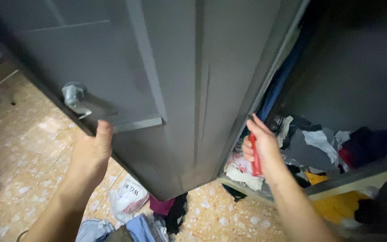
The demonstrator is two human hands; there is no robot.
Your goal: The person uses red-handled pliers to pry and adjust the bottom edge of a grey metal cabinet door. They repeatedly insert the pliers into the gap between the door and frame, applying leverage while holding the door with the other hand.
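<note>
From the head camera, the left hand [90, 154] gripped the outer edge of a grey cabinet door [166, 76], thumb pressed up on its face just below a metal handle [74, 97]. The right hand [260, 145] was closed around a slim red object [255, 157] and rested against the door's hinge-side edge, at the mouth of the cabinet shelf [359, 172] piled with jumbled clothes [319, 143]. More clothes lay on the speckled tile floor [19, 157] beneath the door.
</note>
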